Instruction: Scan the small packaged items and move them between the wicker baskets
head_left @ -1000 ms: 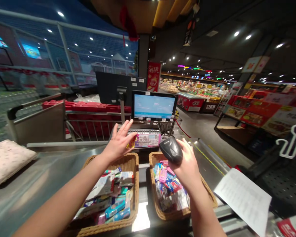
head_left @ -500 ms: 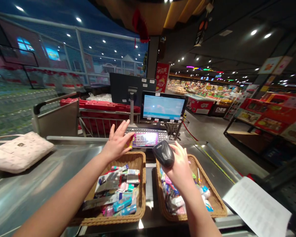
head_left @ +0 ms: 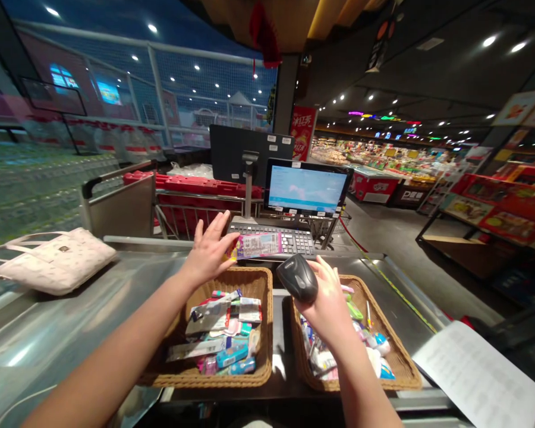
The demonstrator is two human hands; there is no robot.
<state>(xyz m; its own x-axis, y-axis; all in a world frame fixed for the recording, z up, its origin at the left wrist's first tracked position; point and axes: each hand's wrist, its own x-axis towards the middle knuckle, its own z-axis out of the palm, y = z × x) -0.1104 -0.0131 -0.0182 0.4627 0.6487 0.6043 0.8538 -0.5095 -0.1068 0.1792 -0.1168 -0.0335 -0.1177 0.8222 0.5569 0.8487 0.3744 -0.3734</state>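
Note:
My left hand (head_left: 209, 252) grips the left end of a flat, colourful printed packet (head_left: 261, 244), with the thumb along its edge and several fingers stretched upward. The packet is held over a keyboard (head_left: 296, 239). In my right hand (head_left: 327, 297) is a black handheld barcode scanner (head_left: 298, 278), its head pointing toward the packet and apart from it; the fingers wrap round its handle, which is mostly hidden. Below my left forearm stands a wicker basket (head_left: 267, 333) of small packaged goods. A second wicker basket (head_left: 401, 351) with similar goods lies under my right forearm.
Behind the keyboard stand a lit screen (head_left: 307, 188) and a dark monitor back (head_left: 232, 151). A pale handbag (head_left: 62, 261) rests on the metal counter (head_left: 142, 267) at left. A printed paper sheet (head_left: 481, 371) lies at right. Shopping carts (head_left: 187, 208) stand beyond the counter.
The bright light on the packet has gone, so its print shows. My view has turned slightly left. Both hands keep their grips, with little movement between them.

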